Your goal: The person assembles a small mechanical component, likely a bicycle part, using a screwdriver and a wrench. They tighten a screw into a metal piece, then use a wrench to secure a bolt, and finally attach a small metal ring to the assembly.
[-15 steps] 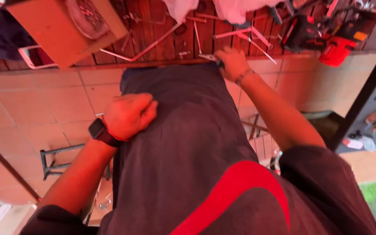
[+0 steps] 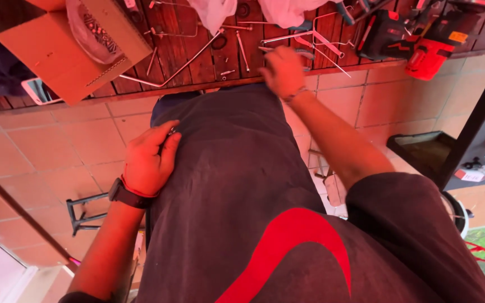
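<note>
reaching over bench rods (image 2: pixel 310 39), right hand (image 2: pixel 283 70) seems open; left hand (image 2: pixel 150 160) flat on shirt (image 2: pixel 237 185).

The single head camera looks steeply down the wearer's own dark shirt (image 2: pixel 237 185), close below, toward the wooden workbench (image 2: pixel 197 50) edge and tiled floor (image 2: pixel 40 151).

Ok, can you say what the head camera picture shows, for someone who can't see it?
Seen from above, a person in a dark shirt with a red curved shape reaches their right hand to thin metal rods on a dark wooden workbench, left hand resting against the shirt. An open brown cardboard box and red-and-black power tools sit there too.
</note>
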